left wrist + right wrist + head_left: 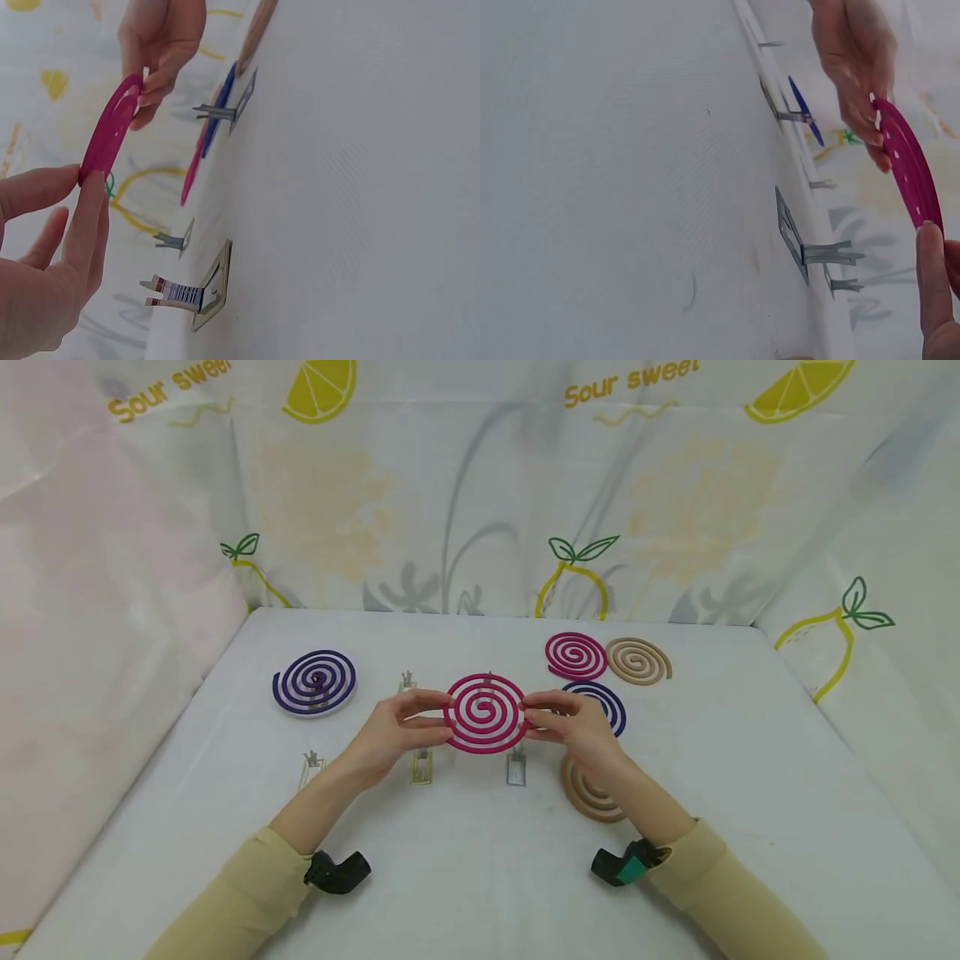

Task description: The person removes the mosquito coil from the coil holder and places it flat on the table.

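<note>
Middle coil (484, 707): magenta spiral. Left coil (316, 679): purple. Sleeves (243, 885): beige. Backdrop (420, 468): white, yellow lemon print.

In the head view, the light is bright and even over the tabletop (480, 877), with soft shadows beside the sleeves (238, 892), and the pink spiral (485, 707) above the tabletop is sharp. The wrist views are dimmer and greyer; faint ripple lines cross the tabletop there, and the printed cloth (37, 127) behind it looks blurred.
</note>
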